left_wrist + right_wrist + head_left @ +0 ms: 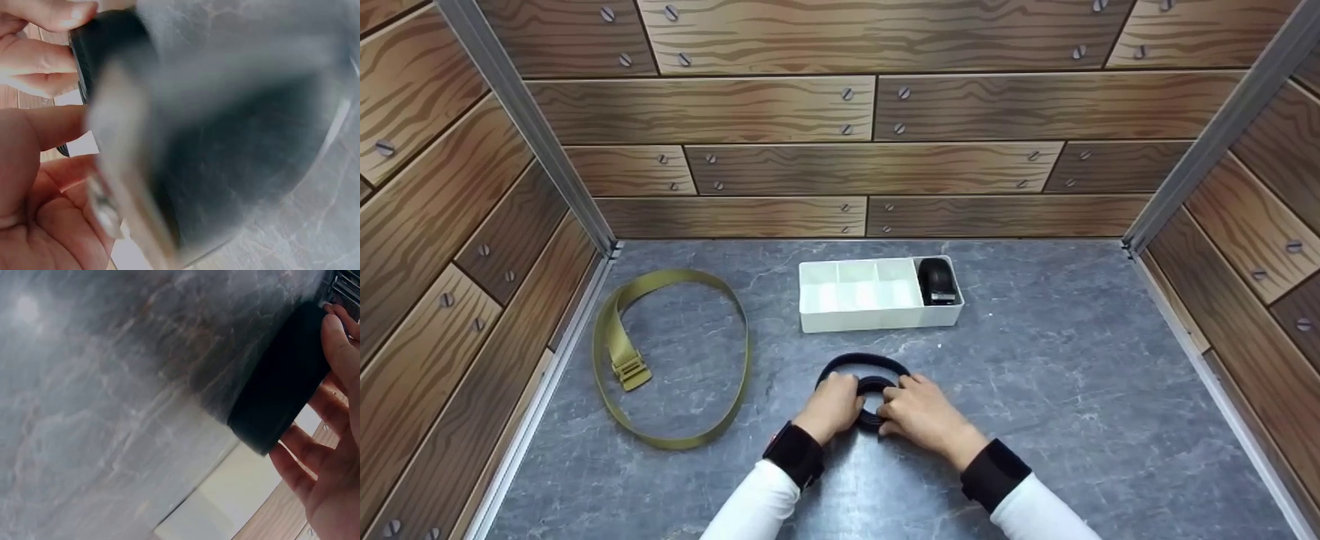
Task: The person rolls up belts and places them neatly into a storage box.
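The black belt (876,383) is between your 2 hands, set on its edge on the near middle of the grey marbled surface (1072,375). The step looks like winding: to do it well, hold the turns snug, let the lower edges sit level against the surface, and feed the slack in with a light, steady pull. A loose turn would probably let the coil spring wide. Watch the outer loop most; it arcs apart from the coil on the far side and seems to carry the least tension.

The belt looks matte and dark, with a smooth, flat face in the right wrist view, and its wound part forms a ring round an open centre. Whether it has metal fittings you cannot tell.

Your left hand (834,405) grips the coil's left side with its fingers bent in; your right hand (919,411) pinches the right side, fingertips drawn in on the strap. The left wrist view is largely blurred.

Beyond sits a white tray (877,320) with 4 compartments; 1 dark roll (936,279) stands in the rightmost. To the left, an olive belt (601,337) lies in a wide loop, its buckle (631,370) inside.
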`<action>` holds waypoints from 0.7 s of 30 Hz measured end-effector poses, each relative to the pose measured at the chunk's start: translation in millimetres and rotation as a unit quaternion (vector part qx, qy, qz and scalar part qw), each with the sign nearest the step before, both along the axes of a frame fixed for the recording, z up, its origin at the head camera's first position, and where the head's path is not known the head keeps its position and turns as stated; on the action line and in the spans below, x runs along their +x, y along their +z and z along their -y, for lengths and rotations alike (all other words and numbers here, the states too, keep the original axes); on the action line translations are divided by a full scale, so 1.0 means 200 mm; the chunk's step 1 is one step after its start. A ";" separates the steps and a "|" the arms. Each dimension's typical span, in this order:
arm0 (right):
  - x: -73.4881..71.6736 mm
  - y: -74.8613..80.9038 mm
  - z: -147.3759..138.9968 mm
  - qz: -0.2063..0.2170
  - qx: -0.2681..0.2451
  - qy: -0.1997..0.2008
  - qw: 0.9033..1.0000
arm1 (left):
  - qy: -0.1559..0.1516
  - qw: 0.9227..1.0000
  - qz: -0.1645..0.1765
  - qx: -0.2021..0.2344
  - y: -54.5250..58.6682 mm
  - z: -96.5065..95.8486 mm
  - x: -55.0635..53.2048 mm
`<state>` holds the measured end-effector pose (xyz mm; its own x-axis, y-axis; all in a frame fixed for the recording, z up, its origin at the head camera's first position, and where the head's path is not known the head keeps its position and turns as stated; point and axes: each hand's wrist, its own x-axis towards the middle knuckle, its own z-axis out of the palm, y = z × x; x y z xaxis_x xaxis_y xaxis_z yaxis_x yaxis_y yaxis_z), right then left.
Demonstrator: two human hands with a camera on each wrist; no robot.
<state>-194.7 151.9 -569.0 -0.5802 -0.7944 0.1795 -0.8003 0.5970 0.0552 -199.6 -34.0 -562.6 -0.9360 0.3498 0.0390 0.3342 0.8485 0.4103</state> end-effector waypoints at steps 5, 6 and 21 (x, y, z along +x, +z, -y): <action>0.00 -0.01 0.01 -0.017 -0.007 -0.002 1.000 | 0.009 1.000 0.006 0.008 0.01 -0.01 -0.01; 0.00 -0.01 0.00 -0.016 -0.008 0.002 1.000 | 0.009 1.000 0.007 0.008 0.01 -0.02 -0.01; -0.03 0.00 -0.06 0.020 -0.026 0.028 0.999 | 0.000 1.000 -0.001 0.005 0.01 -0.02 0.00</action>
